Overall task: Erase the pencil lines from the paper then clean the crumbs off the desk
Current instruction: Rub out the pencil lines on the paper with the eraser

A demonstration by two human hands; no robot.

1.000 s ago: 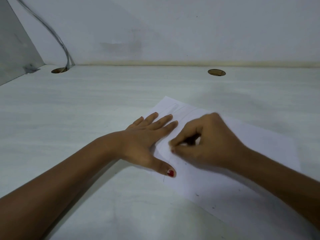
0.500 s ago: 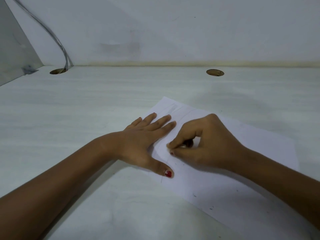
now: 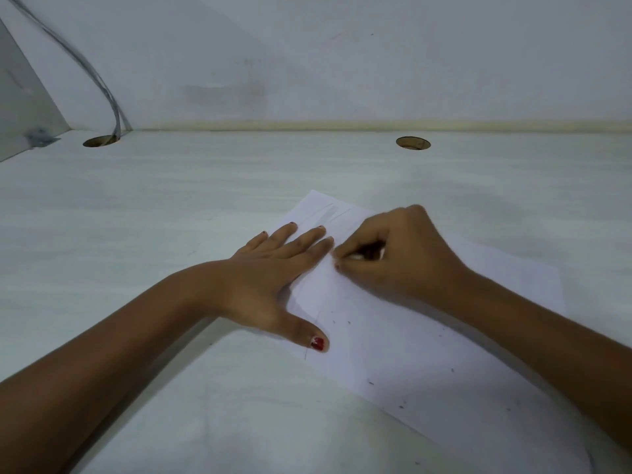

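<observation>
Fingers point(image 3: 307, 239) of the left hand point(image 3: 263, 278) lie straight and slightly spread, pressed flat on the near-left part of the paper point(image 3: 410, 354). The thumb sticks out toward the viewer, its red nail at the paper's left edge. The right hand point(image 3: 407, 258) is curled, its fingers point(image 3: 359, 241) bent in against the thumb and pinching an eraser point(image 3: 357, 257) — only a pale sliver of it shows in the dark gap, so its shape cannot be told. The pinch meets the paper just beside the left index fingertip, nearly touching it.

The paper is a white sheet lying flat and skewed on the pale surface point(image 3: 171, 217), one corner pointing away and the long side running toward the lower right, under the right forearm. Faint grey pencil lines point(image 3: 330, 213) run side by side near the far corner, just beyond both sets of fingertips. One thin stroke runs between the left thumb and the right hand. Small dark crumbs point(image 3: 370, 383) are scattered over the near half of the sheet, apart from both hands.

Two round holes are cut in the surface at the back — one point(image 3: 412, 143) on the right, one point(image 3: 101, 141) on the left with a cable point(image 3: 113, 107) dropping into it from the wall.
</observation>
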